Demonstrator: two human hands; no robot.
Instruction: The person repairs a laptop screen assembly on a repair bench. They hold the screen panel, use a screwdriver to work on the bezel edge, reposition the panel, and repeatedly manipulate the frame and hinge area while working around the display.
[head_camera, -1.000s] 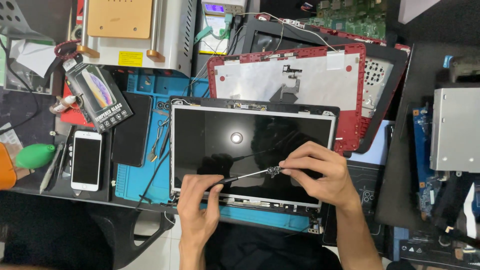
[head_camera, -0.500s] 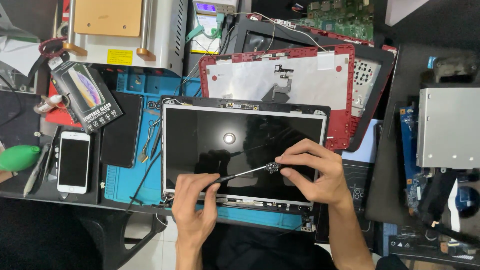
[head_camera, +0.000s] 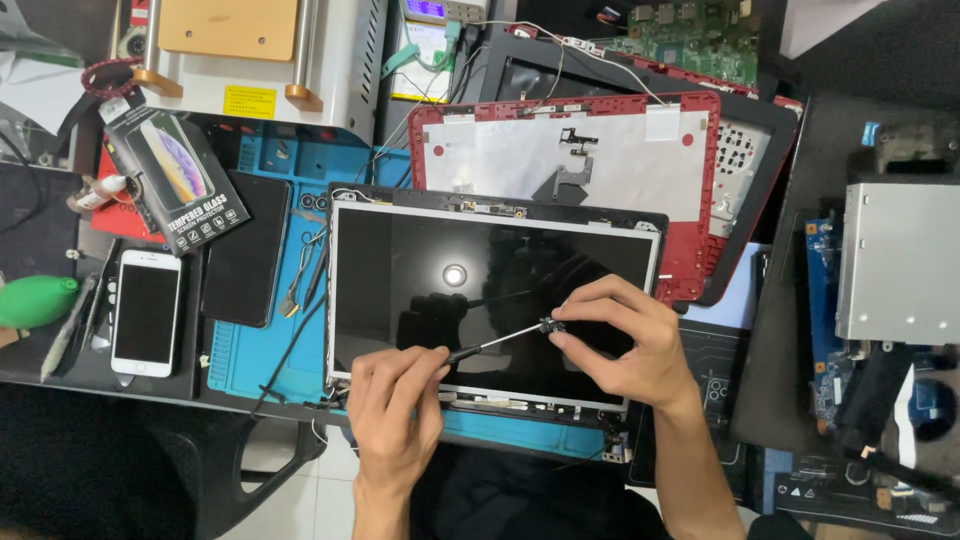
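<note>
- Screwdriver (head_camera: 495, 343): thin, dark shaft, lying low across the lower half of the laptop screen panel (head_camera: 400, 270), handle end at 8 o'clock, tip end at 2 o'clock.
- Left hand (head_camera: 395, 420): at 6 o'clock of the panel, fingers (head_camera: 425, 362) curled shut around the handle end.
- Right hand (head_camera: 625, 345): at 4 o'clock of the panel, fingers (head_camera: 575, 312) pinched closed on the small black part at the driver's far end; can't tell exactly what that part is.
- So the driver spans between both hands, just above the glass, shaft reflected in it.
- Panel sits in a black bezel frame on a blue work mat (head_camera: 250, 360) on the desk (head_camera: 60, 375).
- Red laptop lid (head_camera: 620, 150): at 12–1 o'clock of the panel, inner side up, touching its top edge.
- White phone (head_camera: 146, 312): at 9 o'clock, well apart; dark phone (head_camera: 245, 262) between it and the panel.
- Screen-protector box (head_camera: 175, 180): at 10 o'clock.
- Grey metal drive casing (head_camera: 895, 265): at 3 o'clock, well apart.
</note>
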